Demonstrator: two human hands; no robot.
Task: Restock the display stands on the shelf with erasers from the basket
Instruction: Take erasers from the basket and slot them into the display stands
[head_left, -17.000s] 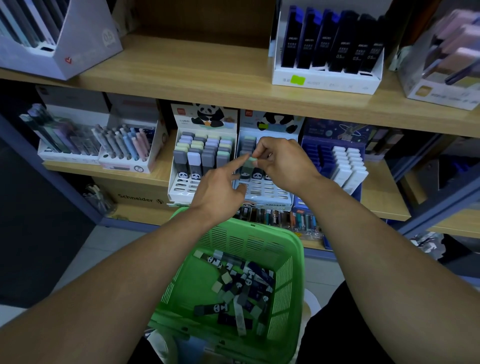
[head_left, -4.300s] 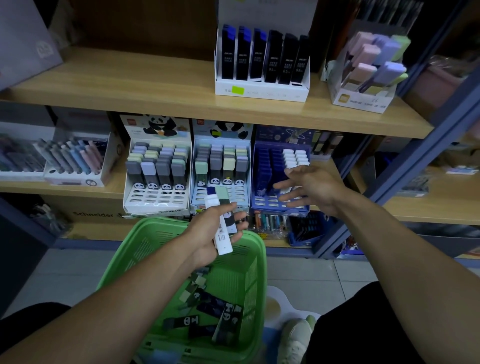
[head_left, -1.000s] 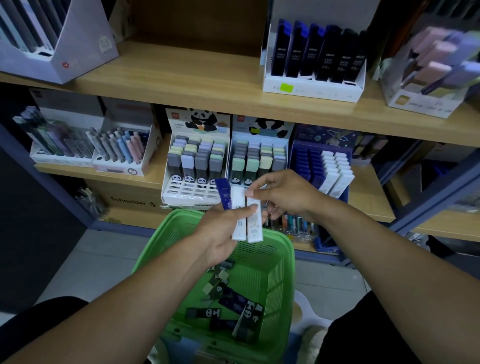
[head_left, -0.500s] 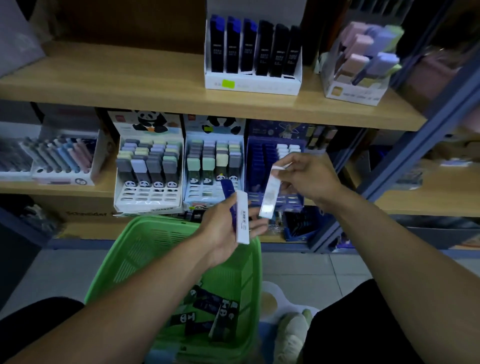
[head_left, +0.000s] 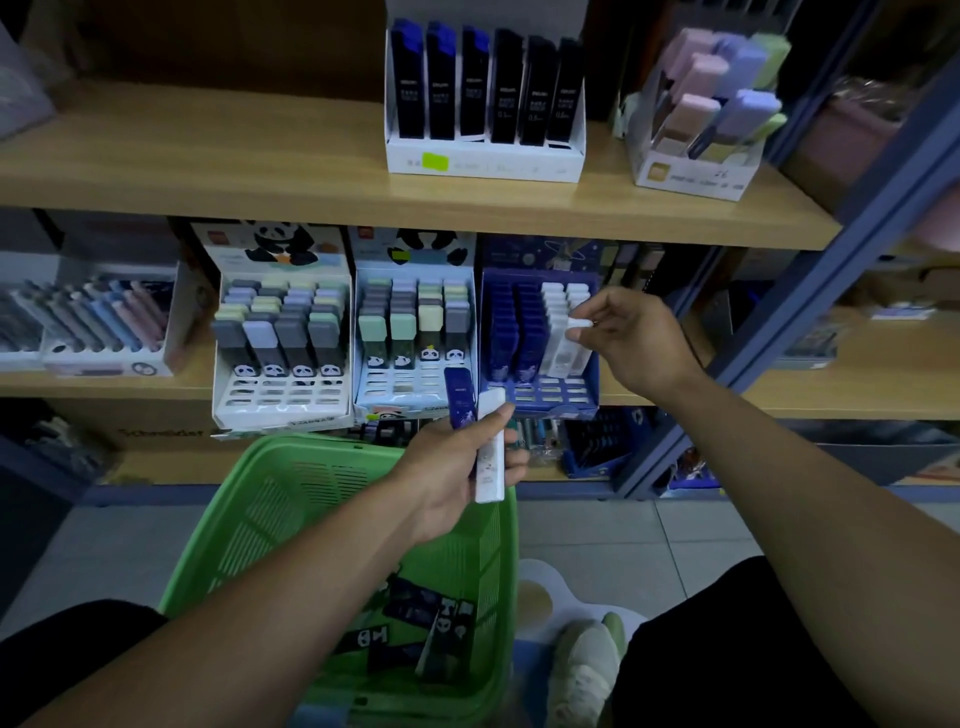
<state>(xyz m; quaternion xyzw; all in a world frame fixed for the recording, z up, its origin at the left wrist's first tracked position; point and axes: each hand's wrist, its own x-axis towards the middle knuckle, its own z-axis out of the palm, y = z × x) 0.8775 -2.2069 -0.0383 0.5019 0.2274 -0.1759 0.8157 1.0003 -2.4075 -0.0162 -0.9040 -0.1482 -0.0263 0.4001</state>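
Observation:
My right hand (head_left: 631, 340) pinches the top of a white eraser (head_left: 567, 349) that stands in the front right slot of the blue display stand (head_left: 540, 397). My left hand (head_left: 457, 470) grips a white eraser (head_left: 490, 457) and a dark blue eraser (head_left: 460, 396) above the green basket (head_left: 291, 509). Several dark panda erasers (head_left: 415, 631) lie on the basket floor. Two white panda display stands (head_left: 283, 397) (head_left: 410, 387) sit to the left of the blue one, each with rows of pastel erasers.
A wooden shelf (head_left: 260, 171) above carries a white box of dark refill packs (head_left: 485, 104) and a pastel eraser box (head_left: 711, 119). A blue metal upright (head_left: 810, 291) runs right of the stands. Pen boxes (head_left: 93, 327) stand at left. My shoe (head_left: 584, 670) is on the tiled floor.
My right hand has carried the white eraser from beside my left hand up and right into the blue stand. My left hand keeps its two erasers.

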